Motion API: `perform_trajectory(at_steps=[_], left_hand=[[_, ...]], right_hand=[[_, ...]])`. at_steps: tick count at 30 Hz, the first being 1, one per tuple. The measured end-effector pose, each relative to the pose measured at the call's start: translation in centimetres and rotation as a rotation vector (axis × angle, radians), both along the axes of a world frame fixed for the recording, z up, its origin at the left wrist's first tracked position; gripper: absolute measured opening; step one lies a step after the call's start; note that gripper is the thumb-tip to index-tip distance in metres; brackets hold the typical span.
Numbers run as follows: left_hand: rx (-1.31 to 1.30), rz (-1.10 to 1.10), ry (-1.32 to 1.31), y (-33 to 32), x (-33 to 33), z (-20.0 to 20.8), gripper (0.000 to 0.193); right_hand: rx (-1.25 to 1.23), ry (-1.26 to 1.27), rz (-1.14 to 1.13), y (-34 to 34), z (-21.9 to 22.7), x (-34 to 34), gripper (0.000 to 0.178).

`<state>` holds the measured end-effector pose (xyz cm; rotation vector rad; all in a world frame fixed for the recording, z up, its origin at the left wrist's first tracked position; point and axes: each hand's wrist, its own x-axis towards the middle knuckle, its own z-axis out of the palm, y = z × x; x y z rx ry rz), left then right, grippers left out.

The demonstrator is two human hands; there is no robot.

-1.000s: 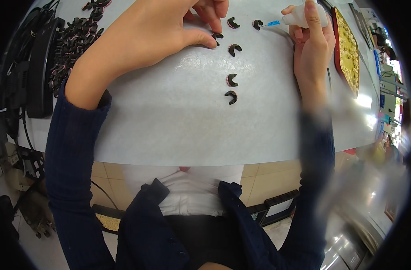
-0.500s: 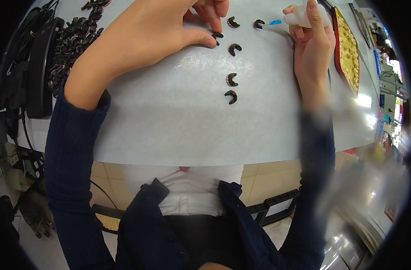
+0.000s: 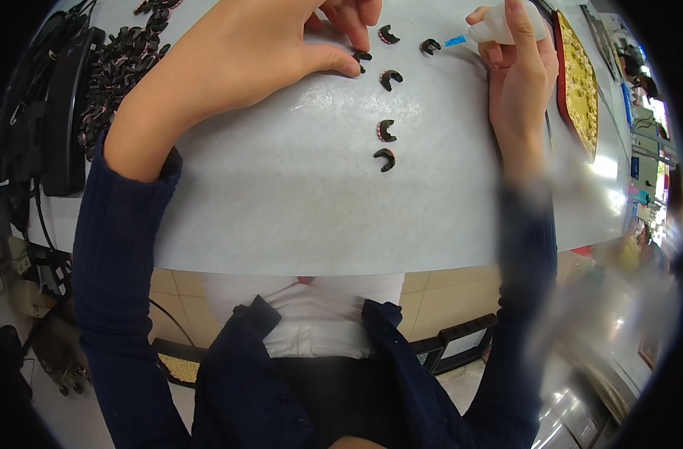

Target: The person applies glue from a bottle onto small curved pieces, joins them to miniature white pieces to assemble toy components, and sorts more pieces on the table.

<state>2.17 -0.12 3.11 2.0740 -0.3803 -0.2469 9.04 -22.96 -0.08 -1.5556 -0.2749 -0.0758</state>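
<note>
A white blue-tipped bottle [image 3: 492,28] slants toward a black horseshoe-shaped piece [image 3: 429,46].

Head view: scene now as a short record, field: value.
left hand: at a partly covered piece, dark; grip unclear
right hand: closed around white bottle
blue tip: points at curved piece; contact unclear
four other loose pieces: rough column, mid-table
pile: dark pieces, beside black box
tray: red-rimmed, right of right hand
surface: pale table

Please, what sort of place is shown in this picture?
Probably a workshop for small parts: dark curved pieces lie heaped on a pale worktable, the right hand holds a blue-tipped white bottle, and a red-rimmed tray lies nearby.
</note>
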Motion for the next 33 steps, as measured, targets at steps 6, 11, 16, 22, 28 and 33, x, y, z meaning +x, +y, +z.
perform_trajectory(at_steps=[6,11,16,22,28,33], left_hand=[[0.028,0.010,0.013,-0.18,0.00,0.07,0.028],[0.017,-0.001,-0.013,-0.20,0.05,-0.13,0.028],[0.021,-0.005,-0.026,-0.07,-0.08,-0.03,0.028],[0.025,-0.016,-0.043,-0.10,0.02,-0.28,0.027],[0.050,-0.004,-0.041,-0.12,-0.04,-0.18,0.027],[0.057,-0.014,-0.057,0.03,-0.05,-0.23,0.027]], right_hand=[[-0.035,0.011,0.012,0.13,-0.04,-0.20,0.026],[-0.097,0.031,0.026,-0.07,0.16,-0.38,0.027],[-0.162,0.046,0.051,-0.23,0.24,-0.33,0.032],[-0.160,-0.010,0.026,-0.08,-0.05,-0.28,0.035],[-0.132,0.032,0.050,-0.20,0.05,-0.16,0.036],[-0.069,0.062,0.016,-0.13,0.07,-0.22,0.034]])
